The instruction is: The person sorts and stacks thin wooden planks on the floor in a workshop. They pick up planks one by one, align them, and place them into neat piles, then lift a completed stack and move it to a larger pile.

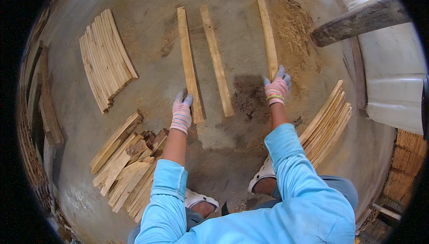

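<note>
Three pale wooden strips lie lengthwise on the floor in front of me. Beside the left wooden strip [187, 61] is my left hand [181, 113], in a striped glove with grey fingertips. Its thumb and fingers are apart at the strip's left edge, not wrapped round it. My right hand [277, 89], gloved alike, grips the near end of the right wooden strip [267, 34] between thumb and fingers. The middle wooden strip [216, 58] lies between them, untouched.
At the left lies a neat row of strips [105, 58]; nearer is a jumbled pile of wood offcuts [127, 168]. Another stack of strips [328, 123] rests by my right leg. A thick beam [362, 23] juts in at the upper right, near scattered wood shavings [295, 20].
</note>
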`<action>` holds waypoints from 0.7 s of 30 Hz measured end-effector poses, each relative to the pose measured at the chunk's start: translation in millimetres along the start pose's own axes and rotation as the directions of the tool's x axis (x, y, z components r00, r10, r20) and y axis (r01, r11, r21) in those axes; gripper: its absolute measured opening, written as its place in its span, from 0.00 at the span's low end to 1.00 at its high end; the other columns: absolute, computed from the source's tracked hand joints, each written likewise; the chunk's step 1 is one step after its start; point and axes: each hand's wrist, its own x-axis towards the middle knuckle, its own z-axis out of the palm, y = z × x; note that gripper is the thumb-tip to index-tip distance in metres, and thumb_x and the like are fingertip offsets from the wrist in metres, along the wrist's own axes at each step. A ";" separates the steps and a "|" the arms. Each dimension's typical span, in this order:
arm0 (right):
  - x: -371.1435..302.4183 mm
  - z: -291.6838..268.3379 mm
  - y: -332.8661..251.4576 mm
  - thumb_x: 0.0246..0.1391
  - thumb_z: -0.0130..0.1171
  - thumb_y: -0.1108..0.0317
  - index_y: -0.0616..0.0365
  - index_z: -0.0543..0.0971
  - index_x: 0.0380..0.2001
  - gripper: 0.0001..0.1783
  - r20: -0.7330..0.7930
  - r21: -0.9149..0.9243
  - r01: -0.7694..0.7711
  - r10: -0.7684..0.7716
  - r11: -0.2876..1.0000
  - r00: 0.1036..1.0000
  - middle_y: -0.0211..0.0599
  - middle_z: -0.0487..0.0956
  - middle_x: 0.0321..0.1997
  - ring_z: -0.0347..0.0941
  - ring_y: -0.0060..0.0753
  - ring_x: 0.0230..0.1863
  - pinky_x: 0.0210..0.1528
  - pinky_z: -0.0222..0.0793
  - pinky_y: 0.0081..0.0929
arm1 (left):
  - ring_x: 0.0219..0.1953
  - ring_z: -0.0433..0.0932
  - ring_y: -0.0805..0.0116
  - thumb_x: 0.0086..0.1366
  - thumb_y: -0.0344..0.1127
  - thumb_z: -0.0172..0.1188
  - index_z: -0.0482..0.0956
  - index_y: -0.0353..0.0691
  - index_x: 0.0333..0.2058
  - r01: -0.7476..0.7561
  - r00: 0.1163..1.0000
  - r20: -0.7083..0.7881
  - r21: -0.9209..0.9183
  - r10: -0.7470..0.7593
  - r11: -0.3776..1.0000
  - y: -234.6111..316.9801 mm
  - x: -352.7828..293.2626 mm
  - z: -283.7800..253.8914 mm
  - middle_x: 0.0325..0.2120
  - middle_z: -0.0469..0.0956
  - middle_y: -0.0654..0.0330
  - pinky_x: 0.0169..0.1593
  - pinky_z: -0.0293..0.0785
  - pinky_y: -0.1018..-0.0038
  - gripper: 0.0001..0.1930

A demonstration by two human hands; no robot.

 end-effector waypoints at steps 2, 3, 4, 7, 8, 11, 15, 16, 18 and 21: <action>23.2 -0.9 24.5 0.54 0.66 0.54 0.54 0.73 0.62 0.34 0.052 0.136 -0.023 0.016 0.990 0.999 0.58 0.74 0.62 0.69 0.56 0.64 0.63 0.67 0.42 | 0.53 0.74 0.63 0.71 0.33 0.56 0.67 0.32 0.63 0.015 1.000 -0.027 0.015 -0.014 1.000 2.7 -1.2 2.1 0.55 0.76 0.54 0.57 0.71 0.69 0.25; 32.7 1.5 33.3 0.55 0.65 0.56 0.56 0.73 0.62 0.33 0.060 0.284 0.023 -0.041 0.959 0.997 0.58 0.75 0.61 0.72 0.56 0.61 0.61 0.69 0.40 | 0.52 0.74 0.62 0.71 0.33 0.56 0.67 0.33 0.64 0.016 0.999 -0.035 -0.002 -0.016 1.000 3.9 -2.1 4.0 0.54 0.76 0.53 0.57 0.70 0.69 0.25; 39.0 3.5 43.0 0.56 0.65 0.57 0.57 0.72 0.63 0.33 0.078 0.417 0.024 -0.062 0.908 0.995 0.57 0.76 0.59 0.74 0.55 0.59 0.59 0.70 0.38 | 0.54 0.73 0.61 0.71 0.32 0.55 0.67 0.33 0.64 0.011 0.999 -0.044 -0.010 -0.011 1.000 5.6 -2.6 5.7 0.56 0.74 0.52 0.59 0.68 0.69 0.24; 39.1 14.9 58.7 0.63 0.60 0.64 0.65 0.74 0.60 0.25 0.117 0.811 0.003 -0.167 0.585 0.979 0.39 0.81 0.51 0.76 0.31 0.48 0.53 0.71 0.26 | 0.50 0.76 0.63 0.70 0.33 0.57 0.68 0.33 0.62 0.026 0.990 -0.141 0.027 -0.022 0.999 13.5 -5.8 10.1 0.52 0.77 0.53 0.55 0.72 0.70 0.24; 36.1 17.4 60.5 0.64 0.59 0.64 0.66 0.75 0.59 0.24 0.184 0.843 -0.093 -0.122 0.529 0.975 0.35 0.81 0.50 0.75 0.27 0.47 0.52 0.70 0.24 | 0.44 0.76 0.65 0.70 0.35 0.58 0.68 0.34 0.62 0.005 0.995 -0.104 0.015 -0.004 1.000 16.4 -7.2 12.6 0.48 0.77 0.54 0.49 0.73 0.71 0.24; 18.3 26.2 55.8 0.64 0.60 0.63 0.63 0.77 0.57 0.22 0.220 0.929 -0.152 -0.175 0.338 0.960 0.30 0.81 0.48 0.73 0.24 0.47 0.53 0.70 0.23 | 0.24 0.71 0.76 0.66 0.40 0.66 0.69 0.36 0.61 0.025 0.992 -0.122 0.084 -0.015 0.996 25.8 -14.5 17.4 0.32 0.76 0.62 0.26 0.72 0.75 0.28; 6.0 29.1 48.7 0.62 0.60 0.63 0.63 0.76 0.58 0.24 0.366 0.911 -0.342 -0.070 0.228 0.928 0.36 0.82 0.50 0.75 0.30 0.51 0.56 0.70 0.30 | 0.25 0.72 0.76 0.66 0.39 0.65 0.68 0.36 0.62 0.045 0.995 -0.089 0.066 -0.039 0.997 32.6 -19.1 21.3 0.35 0.77 0.60 0.26 0.72 0.75 0.29; 5.1 28.1 49.1 0.62 0.60 0.63 0.63 0.76 0.58 0.24 0.433 0.895 -0.415 -0.091 0.162 0.897 0.37 0.82 0.50 0.75 0.31 0.52 0.57 0.69 0.31 | 0.26 0.72 0.75 0.67 0.39 0.64 0.68 0.37 0.62 0.049 0.996 -0.082 0.056 -0.045 0.997 32.4 -18.8 21.0 0.36 0.77 0.60 0.27 0.73 0.74 0.28; 6.9 23.7 52.2 0.62 0.58 0.64 0.63 0.76 0.57 0.22 0.462 0.887 -0.445 -0.205 0.123 0.863 0.41 0.82 0.49 0.78 0.35 0.46 0.52 0.73 0.33 | 0.29 0.74 0.73 0.69 0.41 0.62 0.69 0.37 0.60 0.046 0.996 -0.079 0.005 -0.046 0.999 29.9 -17.0 18.9 0.37 0.77 0.60 0.30 0.75 0.72 0.25; 10.9 15.0 58.7 0.63 0.57 0.64 0.63 0.76 0.56 0.20 0.490 0.866 -0.495 -0.308 0.066 0.816 0.40 0.83 0.45 0.80 0.34 0.40 0.46 0.76 0.32 | 0.50 0.74 0.63 0.73 0.40 0.53 0.69 0.35 0.63 0.018 0.990 -0.143 0.096 -0.004 0.995 22.8 -12.4 13.6 0.54 0.76 0.55 0.55 0.70 0.70 0.24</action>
